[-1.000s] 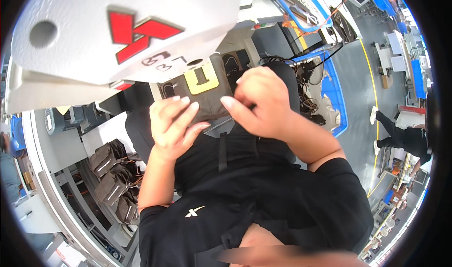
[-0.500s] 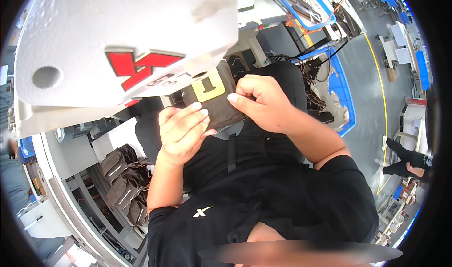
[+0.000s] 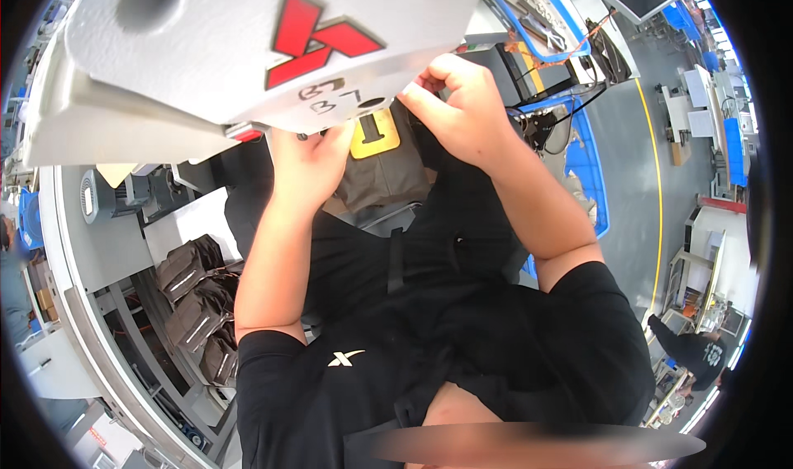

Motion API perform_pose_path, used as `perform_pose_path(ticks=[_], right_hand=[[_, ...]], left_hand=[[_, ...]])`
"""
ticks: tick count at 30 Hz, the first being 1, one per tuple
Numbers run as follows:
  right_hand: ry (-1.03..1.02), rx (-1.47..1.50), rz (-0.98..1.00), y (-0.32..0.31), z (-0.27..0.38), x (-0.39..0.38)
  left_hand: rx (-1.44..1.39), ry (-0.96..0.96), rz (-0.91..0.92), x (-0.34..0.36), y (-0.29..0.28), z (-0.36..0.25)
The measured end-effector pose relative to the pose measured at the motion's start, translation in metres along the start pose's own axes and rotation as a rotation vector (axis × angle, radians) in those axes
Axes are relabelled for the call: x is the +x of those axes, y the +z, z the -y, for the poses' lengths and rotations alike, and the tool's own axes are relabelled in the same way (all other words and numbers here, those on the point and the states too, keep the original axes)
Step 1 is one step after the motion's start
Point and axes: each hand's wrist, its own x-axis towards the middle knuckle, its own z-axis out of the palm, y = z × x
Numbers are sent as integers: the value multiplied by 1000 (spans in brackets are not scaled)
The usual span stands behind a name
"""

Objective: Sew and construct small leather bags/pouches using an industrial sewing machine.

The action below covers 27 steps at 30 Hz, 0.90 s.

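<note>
A large white sewing machine head (image 3: 206,64) with a red emblem hangs over the work at the upper left. Below it lies dark grey-brown cloth (image 3: 384,184) over my lap, and a yellow square plate (image 3: 376,134) with a dark mark shows above the cloth. My left hand (image 3: 310,163) reaches up under the machine's lower edge, its fingertips hidden behind the housing. Right of the machine, my right hand (image 3: 462,109) is raised with fingers curled and thumb drawn toward them. Whatever lies between those fingers is too small or hidden to make out.
Stacked dark fabric pieces (image 3: 198,304) lie at the left under the table edge (image 3: 78,304). Blue bins (image 3: 591,167) with dark items stand to the right, with a blue tray (image 3: 537,27) farther back. A co-worker (image 3: 694,353) in black is at the far right.
Both hands have moved up and away from the cloth, the left going under the machine head and the right to its side. The view has shifted, and more cloth shows.
</note>
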Motion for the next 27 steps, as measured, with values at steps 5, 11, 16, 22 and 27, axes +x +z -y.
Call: perform_pose_path(ticks=[5, 11, 16, 22, 27], right_hand=[[-412, -162, -129, 8, -5, 29], [-629, -512, -48, 17, -6, 40], [-466, -197, 178, -5, -5, 12], [-647, -262, 158, 6, -7, -11], [-704, -390, 214, 2, 10, -12]], left_hand=[[390, 177, 2, 0, -10, -12], [542, 38, 174, -6, -31, -32], [573, 97, 112, -2, -37, -21], [172, 88, 61, 9, -18, -6], [106, 27, 113, 8, -13, -7]])
